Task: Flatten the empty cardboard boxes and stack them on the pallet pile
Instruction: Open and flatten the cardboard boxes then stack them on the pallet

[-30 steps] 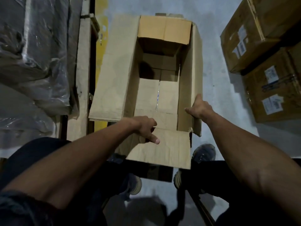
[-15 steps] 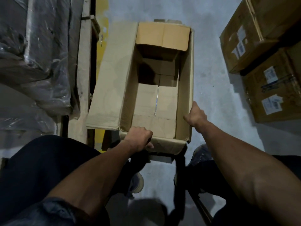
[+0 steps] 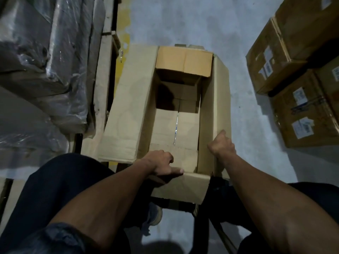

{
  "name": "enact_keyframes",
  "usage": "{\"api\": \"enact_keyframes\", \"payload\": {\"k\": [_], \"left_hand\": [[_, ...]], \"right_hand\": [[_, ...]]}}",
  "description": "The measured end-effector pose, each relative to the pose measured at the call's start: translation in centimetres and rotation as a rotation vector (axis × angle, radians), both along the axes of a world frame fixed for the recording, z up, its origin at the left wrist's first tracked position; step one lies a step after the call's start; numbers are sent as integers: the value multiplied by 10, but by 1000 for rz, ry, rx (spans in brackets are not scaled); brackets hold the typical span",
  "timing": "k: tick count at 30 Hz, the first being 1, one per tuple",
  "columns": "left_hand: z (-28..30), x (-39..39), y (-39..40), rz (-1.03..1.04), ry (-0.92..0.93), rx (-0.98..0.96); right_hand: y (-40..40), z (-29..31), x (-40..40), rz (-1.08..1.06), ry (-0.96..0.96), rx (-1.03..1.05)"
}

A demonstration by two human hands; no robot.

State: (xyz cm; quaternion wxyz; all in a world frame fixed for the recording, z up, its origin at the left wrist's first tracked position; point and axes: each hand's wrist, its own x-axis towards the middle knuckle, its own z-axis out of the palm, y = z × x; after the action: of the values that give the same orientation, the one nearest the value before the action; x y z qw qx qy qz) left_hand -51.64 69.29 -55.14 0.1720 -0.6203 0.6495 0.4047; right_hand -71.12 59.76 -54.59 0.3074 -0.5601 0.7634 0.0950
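Both hands [image 3: 161, 165] [image 3: 221, 146] grip the open box [image 3: 176, 125] between wrapped pallet [image 3: 45, 70] and stacked cartons [image 3: 300, 99].

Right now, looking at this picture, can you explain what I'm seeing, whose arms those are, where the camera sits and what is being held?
There is no machine here. The camera is worn on a person's head and looks down, so the two bare arms are the wearer's own. On the grey floor stands an open, empty cardboard box with its flaps folded out. The left hand has a grip on the near edge, thumb lying along it. The right hand holds the right wall's rim. To the right stand sealed boxes with labels. To the left, plastic-wrapped goods rest on a wooden pallet.
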Motion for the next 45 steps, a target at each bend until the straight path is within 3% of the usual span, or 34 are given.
{"api": "enact_keyframes", "payload": {"k": [5, 9, 14, 20, 25, 31, 36, 38, 43, 45], "left_hand": [[-14, 10, -59, 432, 246, -114], [-21, 13, -134, 917, 483, -215], [-18, 9, -219, 1389, 778, -148], [-22, 5, -288, 1865, 1329, 96], [-20, 9, -325, 2056, 1473, 89], [2, 16, -341, 1957, 1324, -103], [23, 22, -371, 1498, 1157, -447], [17, 30, -390, 1226, 949, -540], [-18, 48, -424, 411, 69, -730], [-31, 53, -431, 143, -152, -768]], "right_hand": [[-51, -5, 17, -97, -41, -154], [-113, -10, 23, -123, -86, -273], [-184, -20, 36, -132, -144, -270], [-218, -44, 57, -182, -155, -191], [-213, -51, 63, -176, -99, -232], [-211, -43, 68, -165, -69, -217], [-212, -39, 69, -154, -58, -190], [-212, -42, 69, -159, -59, -190], [-212, -47, 67, -157, -68, -197], [-212, -48, 67, -150, -67, -200]]}}
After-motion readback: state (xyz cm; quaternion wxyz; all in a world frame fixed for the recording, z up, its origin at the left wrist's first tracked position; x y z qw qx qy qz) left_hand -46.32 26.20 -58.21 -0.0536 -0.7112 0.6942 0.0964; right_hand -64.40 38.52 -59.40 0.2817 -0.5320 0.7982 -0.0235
